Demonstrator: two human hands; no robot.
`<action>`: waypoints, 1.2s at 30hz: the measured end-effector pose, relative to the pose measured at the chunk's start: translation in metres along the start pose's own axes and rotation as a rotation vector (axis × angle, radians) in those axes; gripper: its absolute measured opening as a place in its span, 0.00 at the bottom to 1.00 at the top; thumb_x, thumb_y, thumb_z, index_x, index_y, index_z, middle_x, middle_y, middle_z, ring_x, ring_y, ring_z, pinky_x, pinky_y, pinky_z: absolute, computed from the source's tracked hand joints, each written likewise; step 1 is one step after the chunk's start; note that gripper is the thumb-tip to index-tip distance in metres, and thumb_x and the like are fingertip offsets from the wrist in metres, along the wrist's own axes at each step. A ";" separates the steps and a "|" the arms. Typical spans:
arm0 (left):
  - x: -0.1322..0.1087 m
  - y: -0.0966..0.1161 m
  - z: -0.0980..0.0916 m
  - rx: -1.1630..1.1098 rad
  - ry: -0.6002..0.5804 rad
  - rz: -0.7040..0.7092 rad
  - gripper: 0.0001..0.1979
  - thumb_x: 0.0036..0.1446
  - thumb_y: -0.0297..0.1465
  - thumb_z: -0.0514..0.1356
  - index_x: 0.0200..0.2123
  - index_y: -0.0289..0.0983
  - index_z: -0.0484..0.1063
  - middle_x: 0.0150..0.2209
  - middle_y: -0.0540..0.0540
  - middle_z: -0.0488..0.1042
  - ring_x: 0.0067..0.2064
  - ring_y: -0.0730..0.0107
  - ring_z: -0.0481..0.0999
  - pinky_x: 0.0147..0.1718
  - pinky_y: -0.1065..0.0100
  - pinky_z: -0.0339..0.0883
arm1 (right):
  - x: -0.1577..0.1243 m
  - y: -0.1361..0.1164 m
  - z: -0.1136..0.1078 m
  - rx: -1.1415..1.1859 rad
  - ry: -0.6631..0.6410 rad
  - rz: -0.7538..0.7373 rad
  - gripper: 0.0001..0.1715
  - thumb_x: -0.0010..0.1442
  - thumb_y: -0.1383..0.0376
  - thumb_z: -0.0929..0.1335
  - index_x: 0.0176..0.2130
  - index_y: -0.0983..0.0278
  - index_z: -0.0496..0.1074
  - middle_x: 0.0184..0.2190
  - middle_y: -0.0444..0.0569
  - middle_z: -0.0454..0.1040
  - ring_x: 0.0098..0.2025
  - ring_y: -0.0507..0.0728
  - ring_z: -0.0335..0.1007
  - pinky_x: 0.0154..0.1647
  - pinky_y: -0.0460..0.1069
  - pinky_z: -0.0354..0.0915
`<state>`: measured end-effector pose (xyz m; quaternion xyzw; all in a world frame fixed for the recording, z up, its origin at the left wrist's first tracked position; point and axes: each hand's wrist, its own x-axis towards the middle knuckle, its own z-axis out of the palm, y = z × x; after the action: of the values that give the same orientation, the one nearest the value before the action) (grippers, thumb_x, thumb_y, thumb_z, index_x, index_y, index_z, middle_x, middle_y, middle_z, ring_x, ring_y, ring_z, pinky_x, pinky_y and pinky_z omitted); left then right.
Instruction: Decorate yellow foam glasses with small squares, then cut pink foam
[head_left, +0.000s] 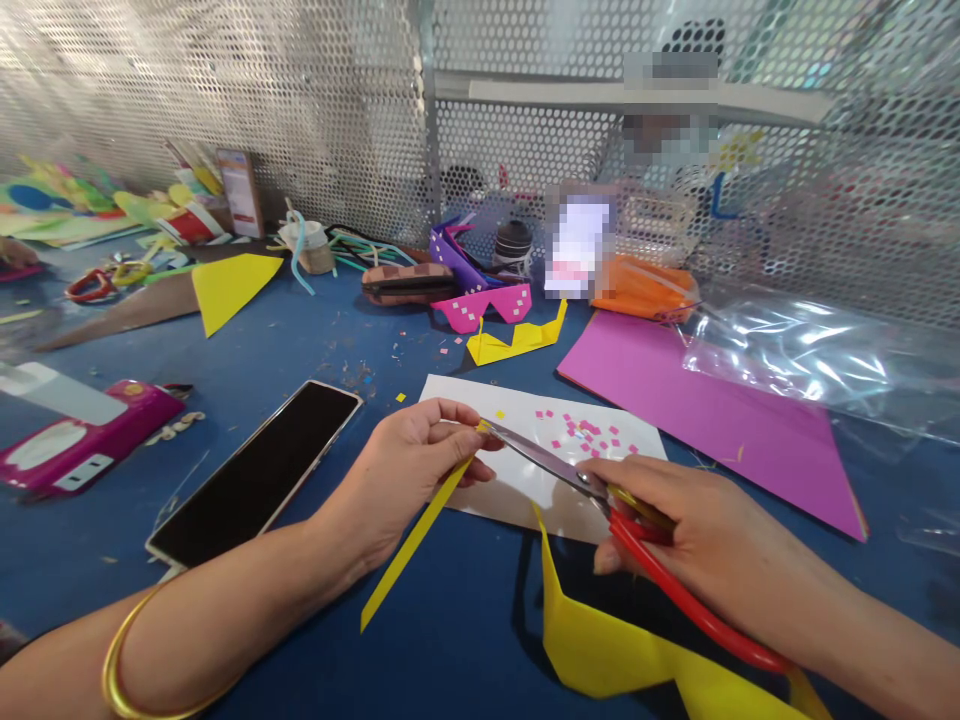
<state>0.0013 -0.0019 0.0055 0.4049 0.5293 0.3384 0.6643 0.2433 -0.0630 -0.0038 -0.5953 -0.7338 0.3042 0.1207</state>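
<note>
My left hand (427,455) pinches a narrow yellow paper strip (420,540) near its upper end, the rest hanging down toward me. In my right hand (675,510) is a pair of red-handled scissors (660,565). Their blade tips meet the strip's end beside my left fingertips. Below lies a white sheet of paper (510,485), scattered with small pink paper squares (592,438) and a yellow one (500,414). A yellow paper glasses shape (600,640) is at the near edge, partly under the scissors handle.
A phone (259,480) lies left of my forearm, with a magenta device (90,435) beyond. Purple paper sheets (697,410) are at right under clear plastic (817,350). Pink paper glasses (484,308) and a pencil case (407,284) sit at the back, before a perforated metal screen (337,110).
</note>
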 end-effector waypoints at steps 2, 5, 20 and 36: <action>0.000 0.000 0.001 0.005 -0.007 0.003 0.02 0.58 0.27 0.62 0.35 0.35 0.70 0.24 0.53 0.78 0.25 0.78 0.77 0.28 0.77 0.68 | 0.001 0.000 0.000 0.005 -0.010 -0.021 0.24 0.56 0.68 0.68 0.52 0.53 0.70 0.36 0.38 0.82 0.39 0.55 0.79 0.39 0.48 0.71; 0.001 0.000 0.001 0.022 -0.004 0.005 0.01 0.58 0.26 0.61 0.34 0.35 0.71 0.24 0.53 0.78 0.24 0.79 0.76 0.27 0.77 0.67 | 0.002 0.000 0.001 0.010 -0.021 -0.044 0.21 0.57 0.68 0.68 0.51 0.54 0.71 0.35 0.38 0.81 0.37 0.55 0.79 0.37 0.48 0.71; 0.001 -0.002 -0.001 0.049 -0.047 -0.050 0.07 0.56 0.34 0.65 0.34 0.35 0.77 0.36 0.45 0.82 0.25 0.79 0.75 0.22 0.78 0.65 | 0.005 0.002 0.001 -0.050 0.047 -0.115 0.17 0.57 0.59 0.73 0.47 0.56 0.74 0.37 0.41 0.81 0.38 0.56 0.79 0.36 0.47 0.71; -0.002 0.001 0.001 0.031 -0.019 -0.024 0.05 0.56 0.28 0.64 0.28 0.35 0.78 0.21 0.51 0.77 0.22 0.81 0.72 0.22 0.80 0.63 | 0.002 -0.004 0.000 -0.117 0.084 -0.073 0.27 0.53 0.52 0.73 0.51 0.56 0.74 0.43 0.47 0.80 0.40 0.61 0.77 0.39 0.53 0.73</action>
<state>0.0019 -0.0033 0.0068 0.4117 0.5331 0.3183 0.6671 0.2401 -0.0617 -0.0018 -0.5867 -0.7657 0.2309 0.1275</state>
